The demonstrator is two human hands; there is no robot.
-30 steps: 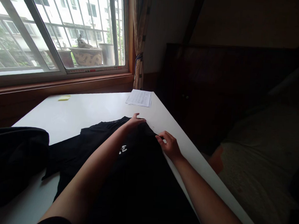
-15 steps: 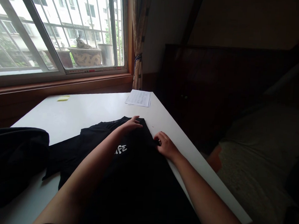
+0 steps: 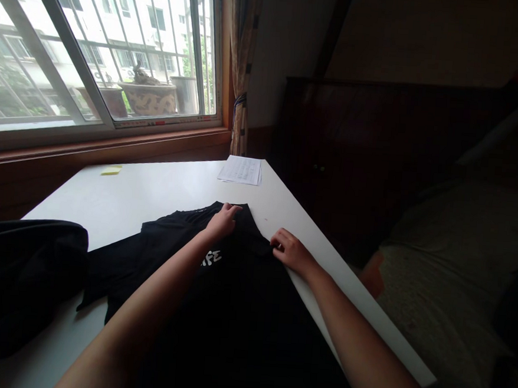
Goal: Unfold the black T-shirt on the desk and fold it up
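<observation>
White letters on black shirt [image 3: 235, 287], partly hidden by an arm, unreadable, printed paper [image 3: 240, 170] too small to read

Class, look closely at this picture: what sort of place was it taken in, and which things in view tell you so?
Most likely a bedroom in a home. A white table stands under a barred window with a curtain, and what looks like a bed lies beside it. Both hands rest on a black T-shirt.

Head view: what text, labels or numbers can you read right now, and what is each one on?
"FE": white letters on the black T-shirt, beside the left hand's forearm, which hides the start of the word.
Printed sheet of paper at the table's far edge: rows of print, too small to read.
Yellow sticky note: no writing visible.
</observation>
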